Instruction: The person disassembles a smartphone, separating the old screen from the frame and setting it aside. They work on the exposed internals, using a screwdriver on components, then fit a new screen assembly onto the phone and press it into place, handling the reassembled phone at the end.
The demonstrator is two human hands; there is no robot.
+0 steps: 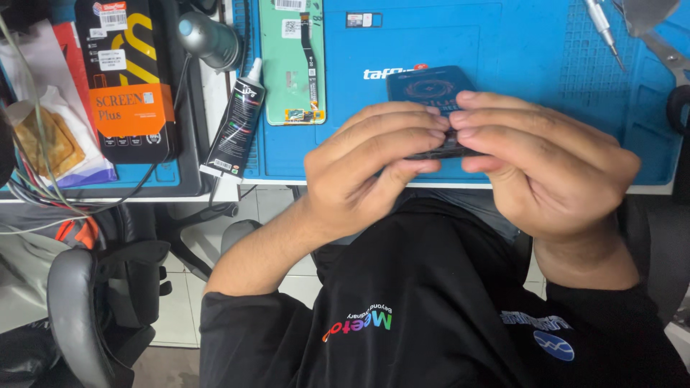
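Note:
My left hand point(366, 172) and my right hand point(546, 162) both grip a dark smartphone point(431, 86) held tilted just above the front edge of the blue work mat point(517, 50). Fingertips of both hands meet over the phone's near end, with thumbs underneath. Most of the phone is hidden by my fingers; only its far end with a circular pattern shows.
A green-backed phone screen part point(291, 61) lies on the mat at left. Beside it lie a black glue tube point(236, 126), an orange-and-black box point(129, 79) and a grey round object point(208, 39). A screwdriver point(602, 29) and metal tool point(665, 50) sit top right. A chair armrest point(68, 309) is lower left.

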